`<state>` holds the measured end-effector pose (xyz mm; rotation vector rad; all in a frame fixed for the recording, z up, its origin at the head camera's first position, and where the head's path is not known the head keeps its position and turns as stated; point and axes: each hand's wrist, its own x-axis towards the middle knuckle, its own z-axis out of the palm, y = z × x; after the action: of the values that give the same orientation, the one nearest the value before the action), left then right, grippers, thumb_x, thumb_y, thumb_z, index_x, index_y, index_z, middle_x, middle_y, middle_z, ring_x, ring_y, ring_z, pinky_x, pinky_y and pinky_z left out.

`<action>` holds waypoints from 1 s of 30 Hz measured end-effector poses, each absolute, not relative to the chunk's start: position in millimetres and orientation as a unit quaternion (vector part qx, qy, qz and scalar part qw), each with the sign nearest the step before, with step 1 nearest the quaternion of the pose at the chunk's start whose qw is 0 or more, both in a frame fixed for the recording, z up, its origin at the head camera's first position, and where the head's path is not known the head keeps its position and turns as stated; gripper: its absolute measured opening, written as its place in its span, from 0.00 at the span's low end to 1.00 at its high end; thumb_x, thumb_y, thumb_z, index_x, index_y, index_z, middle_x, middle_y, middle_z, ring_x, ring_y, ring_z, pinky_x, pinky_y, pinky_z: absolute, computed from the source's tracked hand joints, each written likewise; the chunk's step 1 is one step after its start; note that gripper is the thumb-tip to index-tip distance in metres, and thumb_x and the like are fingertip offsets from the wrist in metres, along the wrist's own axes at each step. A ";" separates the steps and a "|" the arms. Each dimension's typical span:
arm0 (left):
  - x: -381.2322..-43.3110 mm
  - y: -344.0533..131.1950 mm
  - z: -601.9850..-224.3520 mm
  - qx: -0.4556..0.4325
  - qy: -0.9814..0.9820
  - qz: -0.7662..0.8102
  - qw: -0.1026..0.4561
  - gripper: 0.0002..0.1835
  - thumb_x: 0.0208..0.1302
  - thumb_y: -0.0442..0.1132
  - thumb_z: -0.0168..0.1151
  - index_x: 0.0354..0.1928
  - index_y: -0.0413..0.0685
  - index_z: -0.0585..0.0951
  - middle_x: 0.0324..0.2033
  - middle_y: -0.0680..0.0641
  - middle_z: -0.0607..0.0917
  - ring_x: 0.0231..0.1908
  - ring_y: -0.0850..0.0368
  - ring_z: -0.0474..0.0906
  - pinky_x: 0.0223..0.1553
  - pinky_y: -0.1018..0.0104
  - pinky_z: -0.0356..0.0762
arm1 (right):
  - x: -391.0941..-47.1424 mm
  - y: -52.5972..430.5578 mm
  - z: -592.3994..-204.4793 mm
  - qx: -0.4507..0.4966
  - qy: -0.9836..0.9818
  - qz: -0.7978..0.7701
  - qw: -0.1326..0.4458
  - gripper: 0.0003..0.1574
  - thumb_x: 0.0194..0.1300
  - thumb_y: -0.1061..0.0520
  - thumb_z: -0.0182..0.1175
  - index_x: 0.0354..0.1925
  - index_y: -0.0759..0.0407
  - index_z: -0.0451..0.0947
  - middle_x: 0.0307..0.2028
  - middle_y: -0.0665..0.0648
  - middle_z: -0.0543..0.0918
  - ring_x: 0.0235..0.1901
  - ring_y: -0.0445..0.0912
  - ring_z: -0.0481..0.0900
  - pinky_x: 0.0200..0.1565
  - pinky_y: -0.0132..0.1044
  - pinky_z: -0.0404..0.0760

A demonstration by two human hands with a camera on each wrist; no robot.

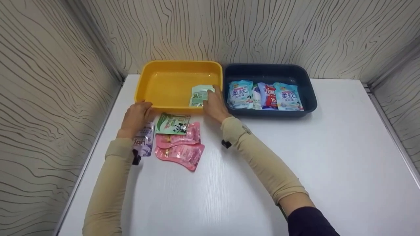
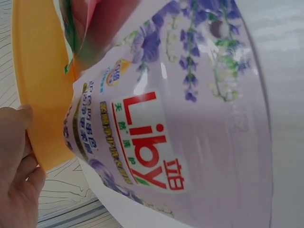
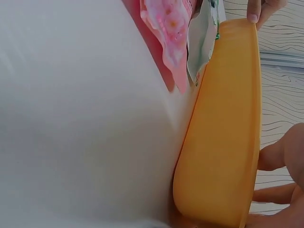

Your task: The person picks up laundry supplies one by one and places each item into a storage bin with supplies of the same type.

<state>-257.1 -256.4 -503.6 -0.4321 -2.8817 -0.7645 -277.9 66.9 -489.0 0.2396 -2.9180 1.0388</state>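
My left hand [image 1: 135, 118] holds the front left corner of the yellow bin [image 1: 178, 107] by its rim. Under that wrist lies a purple Liby detergent pouch [image 1: 144, 141], filling most of the left wrist view. Inside the bin's front right corner, my right hand [image 1: 216, 104] pinches a pale green pouch [image 1: 198, 95]; the bin wall hides this pouch in the right wrist view. Between the hands, in front of the bin, a green pouch with a panda [image 1: 173, 124] overlaps a pink pouch [image 1: 193, 132]. A second pink pouch [image 1: 182, 154] lies just nearer.
To the right of the yellow bin stands a dark blue bin [image 1: 269, 113]. It holds several pouches, among them light blue ones [image 1: 288, 97] and a purple and red one [image 1: 268, 95]. Patterned walls [image 1: 262, 29] border the white table [image 1: 210, 196] at the back and sides.
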 end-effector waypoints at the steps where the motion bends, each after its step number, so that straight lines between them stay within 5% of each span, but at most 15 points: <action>1: -257.4 -256.2 -503.3 -0.143 -0.954 -0.256 0.066 0.11 0.81 0.36 0.58 0.51 0.34 0.85 0.46 0.35 0.87 0.57 0.35 0.83 0.67 0.38 0.78 | -277.6 68.3 -489.4 0.088 -0.936 0.340 0.020 0.26 0.75 0.62 0.60 0.65 0.77 0.75 0.77 0.72 0.64 0.77 0.63 0.64 0.81 0.49 0.61; 6: -258.0 -253.9 -501.0 -0.132 -0.953 -0.265 0.065 0.15 0.82 0.36 0.56 0.59 0.32 0.82 0.56 0.32 0.85 0.72 0.32 0.73 0.75 0.36 0.67 | -271.8 79.7 -489.0 0.146 -0.912 0.383 0.030 0.26 0.79 0.61 0.56 0.69 0.71 0.76 0.72 0.68 0.75 0.75 0.61 0.69 0.80 0.51 0.65; 12: -245.8 -251.1 -503.2 -0.091 -0.956 -0.265 0.084 0.34 0.81 0.43 0.59 0.80 0.35 0.63 0.81 0.32 0.61 0.83 0.30 0.49 0.82 0.35 0.48 | -253.6 96.8 -497.1 0.206 -0.898 0.386 0.036 0.25 0.80 0.61 0.57 0.70 0.67 0.77 0.72 0.69 0.76 0.78 0.64 0.67 0.82 0.55 0.59; 19: -217.1 -249.5 -503.3 -0.041 -0.951 -0.294 0.090 0.37 0.78 0.44 0.62 0.81 0.38 0.61 0.82 0.34 0.59 0.82 0.33 0.52 0.81 0.32 0.51 | -223.2 105.9 -513.4 0.218 -0.923 0.313 0.049 0.30 0.81 0.59 0.56 0.75 0.69 0.70 0.77 0.67 0.70 0.81 0.64 0.59 0.82 0.57 0.56; 30: -166.6 -251.6 -518.5 0.120 -0.952 -0.277 -0.057 0.50 0.75 0.53 0.62 0.84 0.34 0.48 0.81 0.27 0.54 0.79 0.25 0.54 0.78 0.30 0.58 | -210.9 103.6 -516.1 0.233 -0.940 0.244 0.044 0.33 0.83 0.58 0.54 0.79 0.67 0.64 0.81 0.65 0.63 0.82 0.63 0.57 0.84 0.60 0.48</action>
<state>-166.6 -251.6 -518.5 0.3901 -3.1035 -0.9020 -210.9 103.6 -516.1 0.7123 -2.8746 0.7457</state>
